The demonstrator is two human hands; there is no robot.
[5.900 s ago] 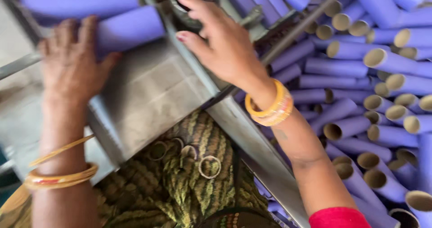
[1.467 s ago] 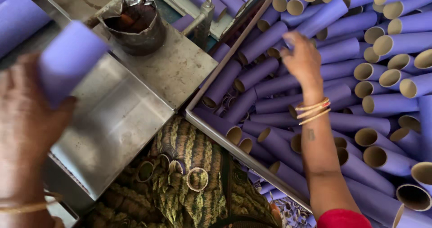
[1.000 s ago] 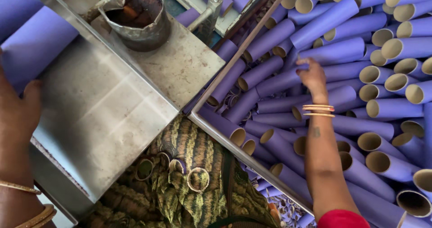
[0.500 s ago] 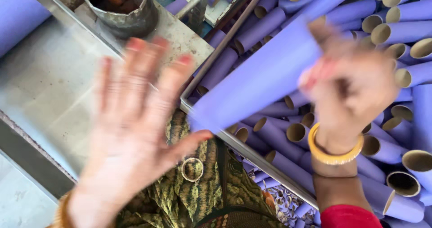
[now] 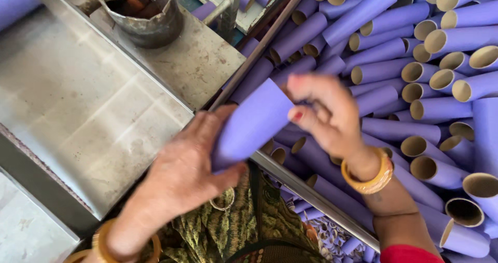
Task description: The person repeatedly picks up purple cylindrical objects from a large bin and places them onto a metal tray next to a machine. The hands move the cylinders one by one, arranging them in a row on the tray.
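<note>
Both my hands hold one purple cardboard tube (image 5: 254,123) over the edge of the metal tray. My left hand (image 5: 189,172) cups the tube's near end from below, thumb and fingers wrapped around it. My right hand (image 5: 327,115) grips the tube's far end with its fingertips. The tube tilts from lower left to upper right. A heap of matching purple tubes (image 5: 410,71) with brown insides fills the bin at the right, under my right hand.
A flat steel work surface (image 5: 98,112) lies at the left, with a dented metal pot (image 5: 148,14) of dark paste at its far end. A metal rail (image 5: 259,50) divides the surface from the tube bin. Patterned green cloth (image 5: 228,232) covers my lap.
My right hand took a tube out of the heap and brought it left. My left hand came in from the left and closed on its near end.
</note>
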